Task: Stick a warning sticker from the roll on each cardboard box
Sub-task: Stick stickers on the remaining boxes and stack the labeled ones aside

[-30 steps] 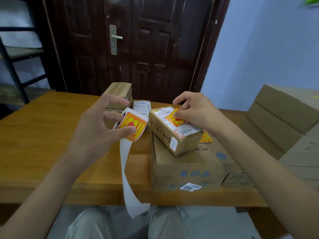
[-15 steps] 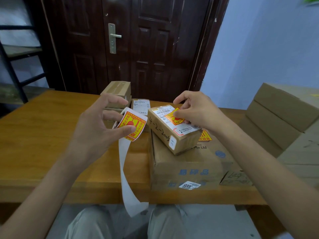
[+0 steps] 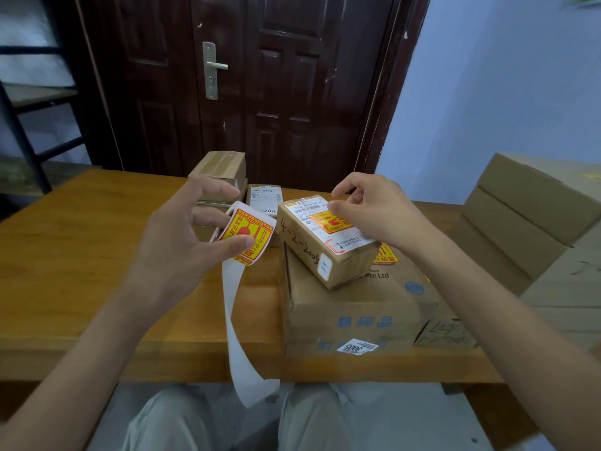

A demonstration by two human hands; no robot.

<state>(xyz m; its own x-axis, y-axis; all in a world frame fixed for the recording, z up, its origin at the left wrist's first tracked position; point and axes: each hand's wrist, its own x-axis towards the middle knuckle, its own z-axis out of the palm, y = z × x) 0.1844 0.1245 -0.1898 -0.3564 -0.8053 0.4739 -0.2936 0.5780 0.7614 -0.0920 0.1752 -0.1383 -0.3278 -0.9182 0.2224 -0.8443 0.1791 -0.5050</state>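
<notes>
**A:** What writing can you read?

**B:** The small brown cardboard box [image 3: 325, 240] has "4-2-2005" handwritten in black marker along its near-left side, and a white shipping label with a barcode on top. The large brown cardboard carton [image 3: 354, 304] beneath it shows "Pte Ltd" in dark print, blue characters on its front face, and a small white tag reading "3005" upside down. Behind, a flat white-labelled parcel [image 3: 264, 200] reads "20" with a character after it.

**A:** Where is the sticker, and which way does it lie?

**B:** The red-and-yellow warning sticker [image 3: 330, 222] lies on top of the small box, over the shipping label. The box's long axis runs from far left to near right, and the sticker follows that line. Its print is too small to read. The right hand [image 3: 374, 213] has its curled fingers on the sticker's far edge; I can't tell whether they press or pinch it.

**A:** And the roll?

**B:** The roll of red-and-yellow warning stickers on white backing [image 3: 246, 234] is gripped by the left hand [image 3: 182, 236], thumb under its face and fingers curled over the top, held above the brown wooden table [image 3: 81, 242]. A bare white strip of backing paper [image 3: 242, 333] hangs down past the table edge. A second sticker [image 3: 385, 255] peeks out on the carton, behind the small box.

**A:** Anything else?

**B:** A taped brown box [image 3: 221, 170] at the far edge, stacked plain cartons [image 3: 527, 219] on the right, a dark wooden door [image 3: 260, 83] with a metal handle.
</notes>
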